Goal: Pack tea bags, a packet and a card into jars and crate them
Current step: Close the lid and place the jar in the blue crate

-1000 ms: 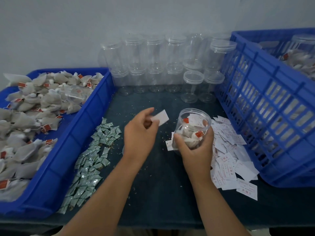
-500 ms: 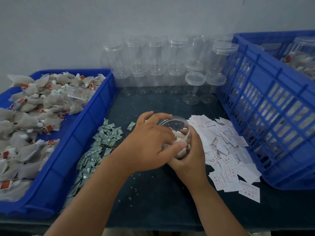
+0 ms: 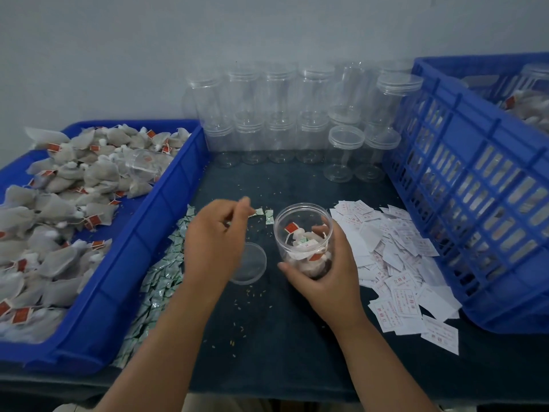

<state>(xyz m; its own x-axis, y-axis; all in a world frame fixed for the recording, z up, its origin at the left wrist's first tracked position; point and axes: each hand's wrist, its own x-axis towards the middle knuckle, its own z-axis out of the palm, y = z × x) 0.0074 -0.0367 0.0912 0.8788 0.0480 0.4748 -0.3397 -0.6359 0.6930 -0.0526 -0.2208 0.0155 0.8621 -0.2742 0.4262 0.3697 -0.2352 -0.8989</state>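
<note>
My right hand point(image 3: 326, 275) grips an open clear jar point(image 3: 300, 218) that stands on the dark mat at the middle. Inside it lie tea bags with red tags, a white card and a small green packet. My left hand point(image 3: 217, 242) hovers just left of the jar, blurred, its fingers loosely curled with nothing visible in them. Under that hand a clear lid point(image 3: 252, 263) lies flat on the mat. Two loose green packets point(image 3: 261, 214) lie beyond its fingertips.
A blue bin point(image 3: 166, 203) on the left holds several tea bags point(image 3: 59, 203). Green packets point(image 3: 160, 272) are heaped beside it, white cards point(image 3: 395, 257) right of the jar. Empty lidded jars point(image 3: 282, 120) line the back wall. A blue crate point(image 3: 475, 203) with filled jars stands at the right.
My left hand carried a white card to the jar, pressed into its mouth, then drew back to the left without it. The card now lies inside the jar.
</note>
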